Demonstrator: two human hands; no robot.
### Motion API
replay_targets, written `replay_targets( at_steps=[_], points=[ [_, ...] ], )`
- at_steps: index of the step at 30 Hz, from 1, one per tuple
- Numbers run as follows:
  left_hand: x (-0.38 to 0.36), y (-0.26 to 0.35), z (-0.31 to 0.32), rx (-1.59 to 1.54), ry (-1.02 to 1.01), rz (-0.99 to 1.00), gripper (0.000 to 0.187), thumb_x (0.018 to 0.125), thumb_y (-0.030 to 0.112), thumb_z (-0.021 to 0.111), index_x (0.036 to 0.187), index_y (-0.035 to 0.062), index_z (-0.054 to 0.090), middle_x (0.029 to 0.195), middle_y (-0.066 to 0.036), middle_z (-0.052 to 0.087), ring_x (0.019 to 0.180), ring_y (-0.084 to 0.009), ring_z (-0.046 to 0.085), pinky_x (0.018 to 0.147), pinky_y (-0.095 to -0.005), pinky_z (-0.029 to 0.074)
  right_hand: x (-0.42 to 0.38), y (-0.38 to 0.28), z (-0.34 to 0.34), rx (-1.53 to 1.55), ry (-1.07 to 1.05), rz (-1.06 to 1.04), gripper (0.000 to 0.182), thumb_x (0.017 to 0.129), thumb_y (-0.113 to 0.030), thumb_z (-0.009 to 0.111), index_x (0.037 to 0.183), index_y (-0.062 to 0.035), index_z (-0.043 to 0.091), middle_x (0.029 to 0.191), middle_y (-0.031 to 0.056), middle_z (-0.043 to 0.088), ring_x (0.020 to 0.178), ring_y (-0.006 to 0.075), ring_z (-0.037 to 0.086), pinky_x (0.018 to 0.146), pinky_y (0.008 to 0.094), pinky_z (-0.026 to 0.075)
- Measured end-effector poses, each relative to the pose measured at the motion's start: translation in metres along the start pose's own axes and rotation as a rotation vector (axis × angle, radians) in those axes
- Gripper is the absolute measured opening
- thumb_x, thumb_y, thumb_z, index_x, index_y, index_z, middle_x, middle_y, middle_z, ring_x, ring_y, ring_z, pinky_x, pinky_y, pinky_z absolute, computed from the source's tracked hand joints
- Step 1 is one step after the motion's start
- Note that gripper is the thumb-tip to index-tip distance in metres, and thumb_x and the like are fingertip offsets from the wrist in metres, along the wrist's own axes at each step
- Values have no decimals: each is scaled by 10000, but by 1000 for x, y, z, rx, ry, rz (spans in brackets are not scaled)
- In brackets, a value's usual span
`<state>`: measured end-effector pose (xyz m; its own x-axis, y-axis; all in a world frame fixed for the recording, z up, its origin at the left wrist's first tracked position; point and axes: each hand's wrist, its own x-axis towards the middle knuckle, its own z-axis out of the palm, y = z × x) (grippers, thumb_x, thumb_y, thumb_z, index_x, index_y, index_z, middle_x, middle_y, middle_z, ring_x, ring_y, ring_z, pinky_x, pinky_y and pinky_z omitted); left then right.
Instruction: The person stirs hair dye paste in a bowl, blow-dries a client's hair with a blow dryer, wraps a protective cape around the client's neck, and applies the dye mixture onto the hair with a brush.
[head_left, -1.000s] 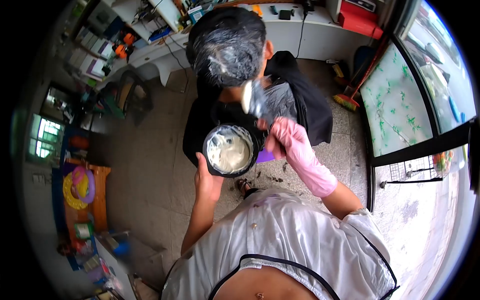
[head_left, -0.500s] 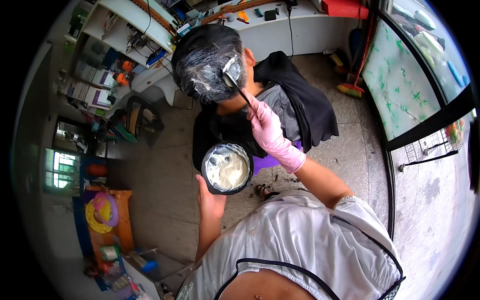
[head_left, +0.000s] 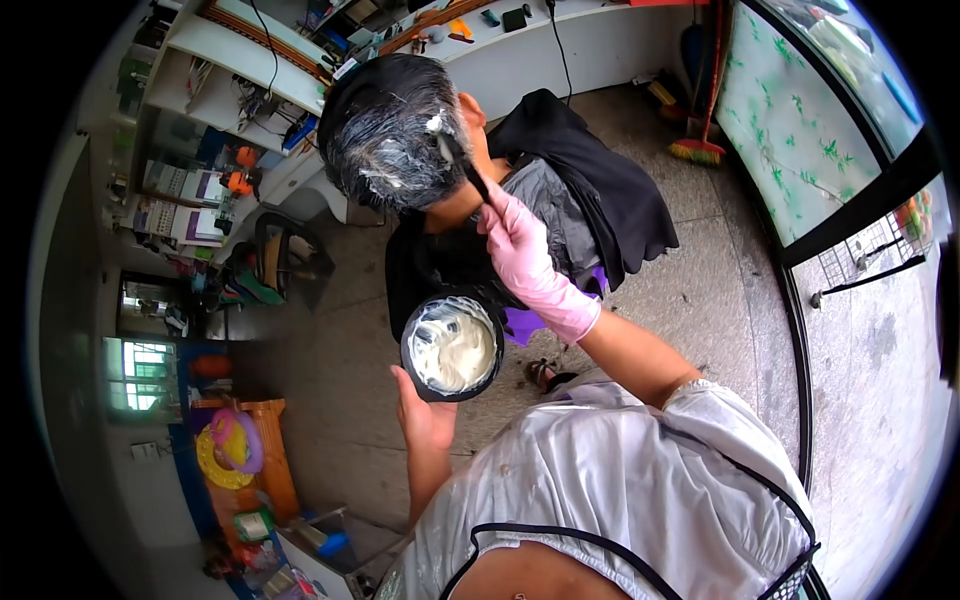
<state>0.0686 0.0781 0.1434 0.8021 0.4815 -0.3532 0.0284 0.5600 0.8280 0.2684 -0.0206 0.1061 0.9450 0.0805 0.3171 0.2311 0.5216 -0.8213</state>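
Note:
My right hand (head_left: 520, 245), in a pink glove, is closed around the handle of a black tint brush (head_left: 474, 178). The brush head touches the hair at the back of a seated person's head (head_left: 385, 125), near the ear. White cream (head_left: 392, 170) is smeared over the dark hair in streaks. My bare left hand (head_left: 427, 415) grips a dark bowl (head_left: 408, 362) from below, its fingers mostly hidden under it. Thick white cream (head_left: 452, 345) fills much of the bowl. A black cape (head_left: 610, 200) covers the person's shoulders.
A white counter (head_left: 520, 50) with small tools runs along the far wall. A broom (head_left: 697, 150) leans near the glass door (head_left: 800, 130) on the right. Part of a purple stool (head_left: 525, 325) shows below the cape. A wheeled wire rack (head_left: 860, 255) stands outside the door.
The brush has shifted slightly down and left over the hair, and the cream patch near the ear is more spread out. The view has turned a little; the bowl stays in my left hand.

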Motion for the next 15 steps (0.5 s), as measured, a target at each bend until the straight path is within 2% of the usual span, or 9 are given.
replay_targets(
  at_steps=[2,4,8,9,10,12,14,15],
  points=[
    [-1,0,1,10,4,5,622,908,517,345,1304,38,361,1317,-105,422,1189,-246,434,969,-400,387,12,-4,2,181,86,98,394,891,-2,461,1282,-54,456,789,-37,490,636,42,415,601,168,382],
    [-1,1,-1,-1,39,-9,604,908,507,355,1306,53,370,1313,-85,438,1180,-235,447,962,-389,399,24,15,2,211,124,126,365,917,-104,481,1282,-101,460,685,-75,468,527,-9,353,460,124,286],
    [1,-2,-3,-2,16,-16,605,908,508,353,1308,54,369,1314,-85,436,1183,-237,443,970,-391,390,14,22,8,56,81,17,373,909,-55,475,1281,-75,458,735,-73,462,586,12,374,507,128,303],
    [1,-3,-3,0,9,-16,605,909,508,351,1309,54,368,1315,-86,435,1185,-237,440,973,-392,386,9,20,11,225,51,9,383,904,-20,461,1285,-59,450,763,-67,460,614,24,376,543,130,314],
    [2,-3,-3,2,1,-17,605,910,508,348,1309,54,368,1317,-87,433,1188,-238,436,977,-393,381,1,16,5,-63,30,-65,389,904,-4,448,1289,-57,446,772,-57,462,613,29,370,565,131,323],
    [3,-4,-2,5,-9,-17,612,908,513,349,1304,46,369,1315,-91,431,1188,-238,435,974,-393,382,-1,18,5,33,43,-121,377,908,-23,453,1283,-63,452,759,-60,473,605,18,378,542,129,314],
    [4,-4,-3,9,-16,-18,620,906,517,350,1299,38,371,1313,-95,429,1187,-238,434,972,-392,383,3,7,5,291,73,98,397,890,30,427,1278,-49,457,796,-52,478,630,36,385,590,153,355],
    [5,-5,-3,5,-22,-18,620,906,517,349,1300,38,371,1313,-94,429,1186,-237,435,972,-391,383,9,0,2,195,70,125,372,907,-10,433,1276,-48,458,796,-49,494,625,36,388,590,157,364]
  ],
)
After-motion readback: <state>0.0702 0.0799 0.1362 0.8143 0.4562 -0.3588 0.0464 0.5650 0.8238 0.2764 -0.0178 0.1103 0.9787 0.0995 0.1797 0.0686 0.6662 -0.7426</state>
